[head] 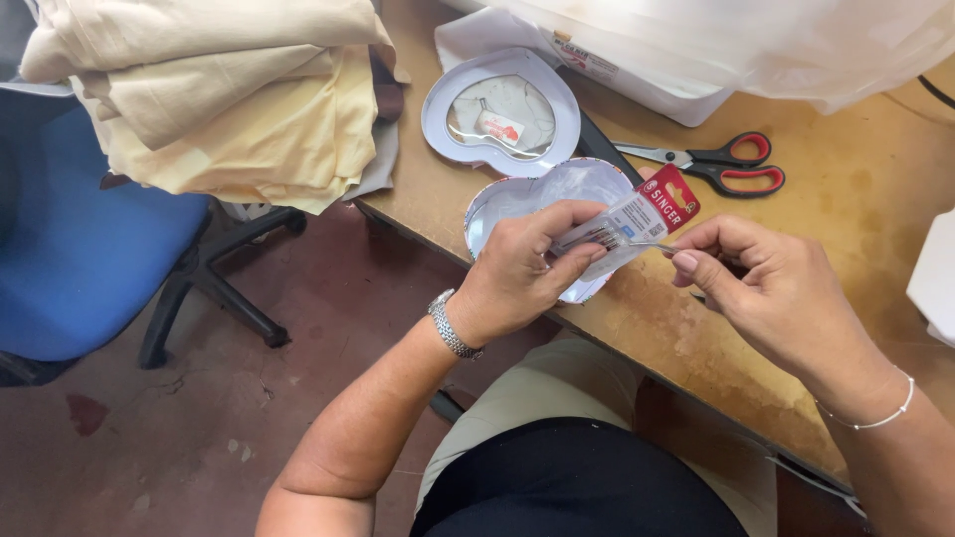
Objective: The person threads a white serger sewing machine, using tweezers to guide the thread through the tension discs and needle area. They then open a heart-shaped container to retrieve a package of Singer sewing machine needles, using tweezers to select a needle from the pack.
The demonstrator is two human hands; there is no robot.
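Note:
My left hand (522,273) grips a small flat packet of sewing needles (637,214) with a red top, holding it over an open heart-shaped tin (517,199). My right hand (766,288) pinches a thin needle (652,245) at the packet's edge, thumb and forefinger closed on it. The tin's heart-shaped lid (502,114) lies just behind, with a small white and red item inside it. Both hands hover above the near edge of the wooden table (846,219).
Red-handled scissors (721,164) lie on the table behind my right hand. A white plastic bag (756,45) sits at the back. Folded cream fabric (219,94) is piled at the table's left end, above a blue office chair (80,249).

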